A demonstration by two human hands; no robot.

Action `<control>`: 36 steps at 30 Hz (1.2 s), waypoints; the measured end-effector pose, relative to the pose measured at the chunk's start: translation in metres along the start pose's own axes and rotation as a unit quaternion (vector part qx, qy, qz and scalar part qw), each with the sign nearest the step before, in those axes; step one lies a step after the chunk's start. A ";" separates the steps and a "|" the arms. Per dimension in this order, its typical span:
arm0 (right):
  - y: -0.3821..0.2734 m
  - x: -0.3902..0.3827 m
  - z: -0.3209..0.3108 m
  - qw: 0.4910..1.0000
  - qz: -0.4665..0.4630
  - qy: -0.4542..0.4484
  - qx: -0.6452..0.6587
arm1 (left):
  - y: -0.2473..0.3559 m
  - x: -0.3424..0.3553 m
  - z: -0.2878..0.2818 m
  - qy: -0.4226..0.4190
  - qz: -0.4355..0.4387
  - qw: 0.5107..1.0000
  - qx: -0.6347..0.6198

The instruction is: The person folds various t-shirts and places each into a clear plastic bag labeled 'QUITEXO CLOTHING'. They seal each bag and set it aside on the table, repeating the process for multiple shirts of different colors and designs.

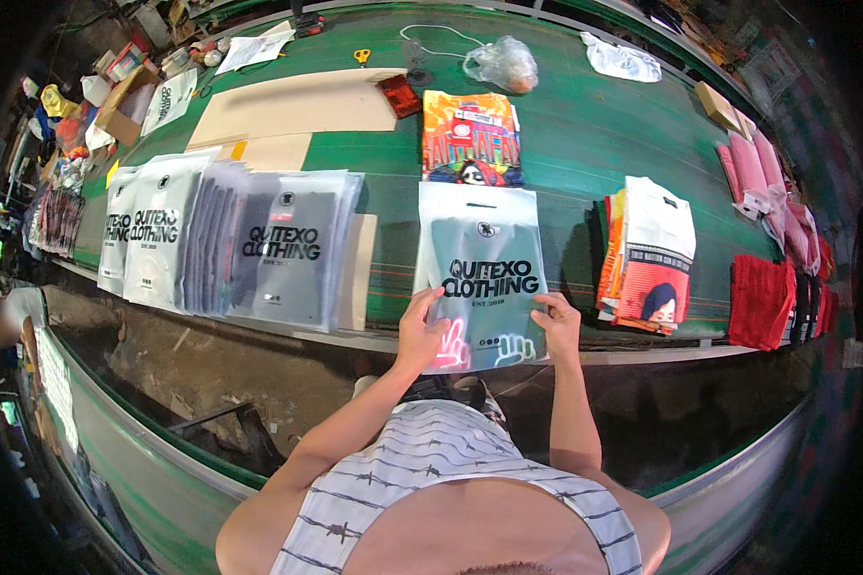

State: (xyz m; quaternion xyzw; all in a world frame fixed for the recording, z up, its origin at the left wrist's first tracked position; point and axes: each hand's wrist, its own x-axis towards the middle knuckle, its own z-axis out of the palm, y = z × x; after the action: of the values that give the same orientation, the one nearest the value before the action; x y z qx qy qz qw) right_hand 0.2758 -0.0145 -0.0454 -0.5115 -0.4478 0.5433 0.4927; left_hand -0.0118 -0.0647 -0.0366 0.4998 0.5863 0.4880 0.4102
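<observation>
A frosted plastic garment bag [484, 240] with black lettering and a handle slot lies at the table's near edge, its lower end over the edge. Inside it a green folded shirt with pink and white hand prints shows through. My left hand [422, 331] pinches the bag's left side. On its right side my right hand [557, 321] grips the bag between thumb and fingers. Just beyond the bag's top rests a folded orange printed shirt [471, 134]. To the left stand several packed garment bags [168, 235] in a leaning row, a grey one [286, 251] at their right end.
A stack of folded printed shirts [654, 254] sits on the green table [585, 125] to the right, with red folded cloth [762, 302] and pink bundles [759, 177] beyond. Cardboard sheets [288, 110], yellow scissors [361, 57] and a clear plastic bag [504, 63] lie farther back.
</observation>
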 end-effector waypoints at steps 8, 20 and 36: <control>-0.014 0.000 0.155 0.998 -0.038 0.005 -0.048 | -0.017 0.034 -0.140 0.022 -0.004 1.000 0.013; -0.006 -0.019 0.406 0.999 -0.018 -0.025 0.037 | -0.032 0.084 -0.400 0.072 0.040 0.985 0.150; 0.053 -0.022 0.442 0.997 0.049 -0.057 -0.020 | -0.080 0.070 -0.400 -0.042 0.099 0.917 0.384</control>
State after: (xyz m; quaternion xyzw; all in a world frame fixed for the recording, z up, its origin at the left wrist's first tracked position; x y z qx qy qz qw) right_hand -0.1688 -0.0350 -0.0622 -0.5106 -0.4599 0.5865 0.4287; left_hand -0.4258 -0.0624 -0.0400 0.6943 0.6585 0.2421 0.1604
